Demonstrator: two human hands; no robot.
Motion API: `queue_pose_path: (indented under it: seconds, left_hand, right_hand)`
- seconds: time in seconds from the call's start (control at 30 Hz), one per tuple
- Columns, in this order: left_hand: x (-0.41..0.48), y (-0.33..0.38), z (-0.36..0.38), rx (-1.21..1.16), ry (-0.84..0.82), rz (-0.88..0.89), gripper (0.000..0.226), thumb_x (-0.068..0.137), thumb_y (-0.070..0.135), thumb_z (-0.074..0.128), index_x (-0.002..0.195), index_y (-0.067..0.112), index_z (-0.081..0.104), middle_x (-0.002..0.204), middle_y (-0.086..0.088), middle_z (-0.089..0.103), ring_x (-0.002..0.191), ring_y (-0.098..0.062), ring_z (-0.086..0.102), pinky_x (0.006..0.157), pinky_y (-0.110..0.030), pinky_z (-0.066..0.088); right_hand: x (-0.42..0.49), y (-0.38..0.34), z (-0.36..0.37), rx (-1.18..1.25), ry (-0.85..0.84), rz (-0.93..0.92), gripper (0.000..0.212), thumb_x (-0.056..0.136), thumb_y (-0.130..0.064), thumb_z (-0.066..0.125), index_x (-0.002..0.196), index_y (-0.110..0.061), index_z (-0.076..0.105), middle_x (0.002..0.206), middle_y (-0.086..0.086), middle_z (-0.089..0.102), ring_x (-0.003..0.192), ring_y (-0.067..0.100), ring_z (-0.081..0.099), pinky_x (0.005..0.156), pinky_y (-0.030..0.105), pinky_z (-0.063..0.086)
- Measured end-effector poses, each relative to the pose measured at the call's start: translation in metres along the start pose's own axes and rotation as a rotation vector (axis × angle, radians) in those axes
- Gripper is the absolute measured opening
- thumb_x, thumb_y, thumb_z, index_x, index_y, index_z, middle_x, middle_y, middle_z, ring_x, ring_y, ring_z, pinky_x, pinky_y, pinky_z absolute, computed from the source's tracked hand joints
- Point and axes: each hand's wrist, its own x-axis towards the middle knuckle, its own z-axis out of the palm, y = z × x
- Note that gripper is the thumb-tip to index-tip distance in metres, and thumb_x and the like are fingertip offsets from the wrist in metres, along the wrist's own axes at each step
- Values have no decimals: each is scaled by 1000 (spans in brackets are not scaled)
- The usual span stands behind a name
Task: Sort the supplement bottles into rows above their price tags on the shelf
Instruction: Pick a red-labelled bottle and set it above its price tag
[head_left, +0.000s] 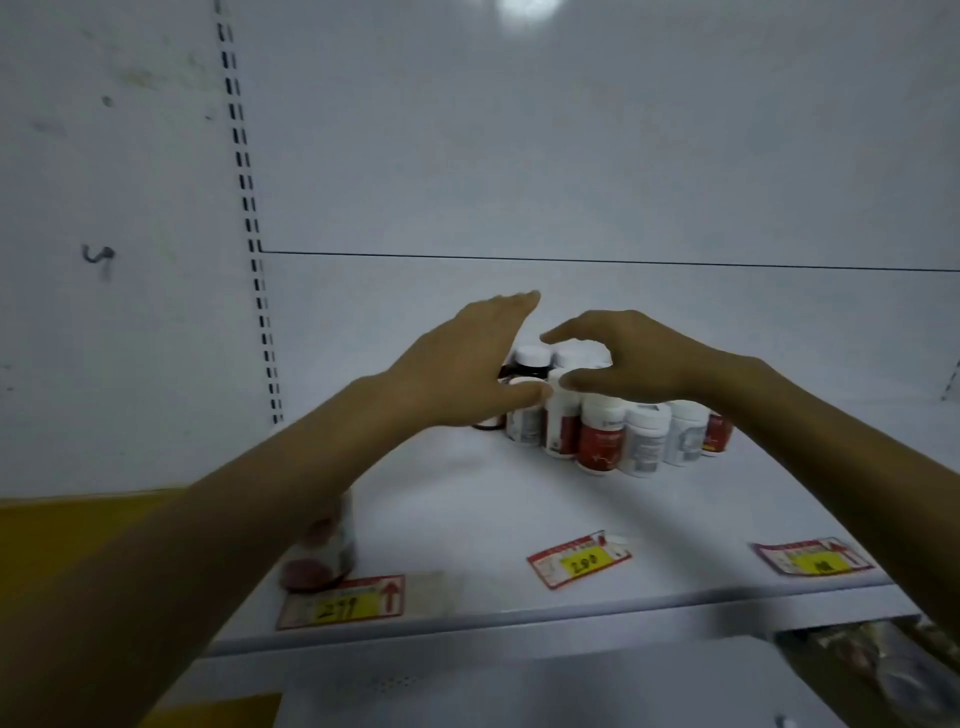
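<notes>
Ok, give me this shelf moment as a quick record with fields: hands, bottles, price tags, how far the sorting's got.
left hand: open, fingers spread, over the left edge of the cluster
right hand: open, curved over the cluster's top
bottle cluster: white-capped bottles bunched mid-shelf, unsorted
lone bottle: at the front left, just behind the left price tag, partly hidden by the forearm
middle price tag: no bottles behind it
right price tag: no bottles behind it
progress: one bottle placed, no rows yet

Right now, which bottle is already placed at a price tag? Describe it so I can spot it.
On the white shelf, look to the front left price tag. Directly behind it stands a lone bottle, partly hidden by the left forearm; the other bottles are clustered further back.
</notes>
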Motion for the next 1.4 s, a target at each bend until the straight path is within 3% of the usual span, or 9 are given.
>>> queue_pose_path:
  seconds: [0.17, 0.27, 0.43, 0.6, 0.73, 0.87, 1.03, 1.3, 1.4]
  left_hand:
    - [12, 39, 64, -104, -41, -113, 81, 81, 47, 62, 146, 24, 20, 150, 3, 33, 136, -17, 33, 107, -42, 37]
    - [5, 56, 97, -189, -51, -222, 66, 82, 47, 62, 138, 32, 31, 143, 7, 43, 129, -17, 43, 101, -36, 41]
    - [-12, 70, 128, 37, -293, -474, 60, 83, 58, 53, 134, 28, 43, 143, 6, 43, 128, -14, 41, 101, -33, 36]
    - [-35, 79, 137, 110, -298, -571, 68, 81, 62, 52, 138, 27, 38, 142, 4, 45, 126, -17, 44, 102, -35, 38]
    - [-47, 84, 146, 93, -191, -522, 46, 87, 53, 49, 121, 23, 60, 124, 3, 59, 109, -14, 51, 90, -33, 47]
    - [-51, 75, 143, 6, -248, -448, 41, 89, 44, 51, 125, 25, 58, 136, 4, 50, 118, -14, 45, 95, -29, 41]
    - [-52, 69, 144, -48, -276, -361, 37, 90, 37, 53, 124, 27, 59, 137, 6, 48, 118, -11, 41, 90, -21, 36]
    - [-49, 60, 138, -61, -352, -288, 39, 90, 40, 53, 126, 27, 57, 136, 4, 49, 118, -11, 44, 96, -26, 40]
    - [-41, 54, 135, -157, -247, -367, 54, 85, 45, 57, 134, 25, 46, 137, 2, 49, 116, -9, 47, 94, -23, 39]
  right_hand:
    - [-6, 59, 12, -71, -112, 10, 46, 87, -32, 60, 132, -28, 51, 133, -2, 57, 118, 21, 53, 97, 39, 44]
    - [-3, 78, 30, -102, -178, -30, 49, 85, -36, 60, 132, -30, 50, 130, 1, 56, 118, 25, 53, 94, 41, 46]
    - [5, 94, 43, -148, -145, -94, 50, 89, -33, 58, 137, -26, 46, 133, 6, 51, 118, 24, 51, 94, 37, 44]
    - [6, 97, 49, -117, -119, -118, 54, 89, -32, 58, 139, -24, 41, 134, 9, 48, 116, 27, 51, 90, 37, 45]
    - [8, 97, 53, -97, -102, -100, 46, 89, -24, 59, 133, -23, 47, 130, 10, 51, 115, 27, 52, 90, 38, 47]
    - [10, 95, 54, -34, -93, -82, 41, 86, -20, 63, 126, -23, 54, 125, 11, 56, 112, 29, 52, 88, 39, 48]
    - [8, 92, 55, 4, -87, -65, 41, 83, -24, 67, 123, -25, 56, 125, 9, 58, 114, 29, 50, 90, 44, 49]
    - [5, 90, 47, 91, -74, -55, 37, 80, -25, 71, 116, -26, 61, 124, 6, 59, 110, 24, 52, 80, 31, 44]
    - [2, 83, 32, 179, -81, -91, 35, 78, -28, 74, 112, -25, 65, 119, 3, 60, 100, 17, 53, 83, 30, 46]
